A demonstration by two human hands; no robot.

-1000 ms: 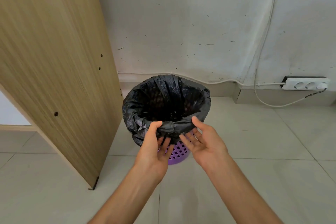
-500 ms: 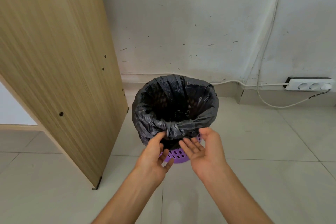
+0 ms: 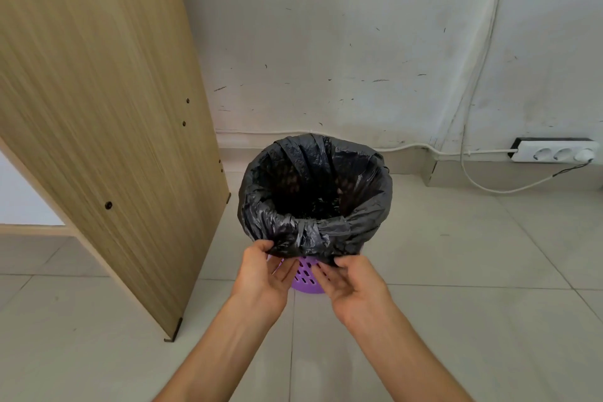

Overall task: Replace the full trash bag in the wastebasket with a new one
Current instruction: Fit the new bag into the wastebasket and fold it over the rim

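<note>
The trash bag (image 3: 326,232) is black, thin and much wrinkled. Its mouth is open, and its border is folded down over the rim and hangs outside in a thick crumpled band. What lies inside is too dark to tell. It sits in the wastebasket (image 3: 306,276), which is purple with small slots. Only the low front part of the wastebasket shows. It stands on the tiled floor (image 3: 456,254) near the floor's far edge, by the wall.

The left grip (image 3: 261,274) pinches the lower border of the bag, thumb on top and fingers under. The right grip (image 3: 354,284) touches the same border just beside it. I cannot tell if it grasps the film.

I count one bag, one wastebasket, two grips, one wooden panel (image 3: 98,124) and one power strip (image 3: 554,153) with three sockets.
</note>
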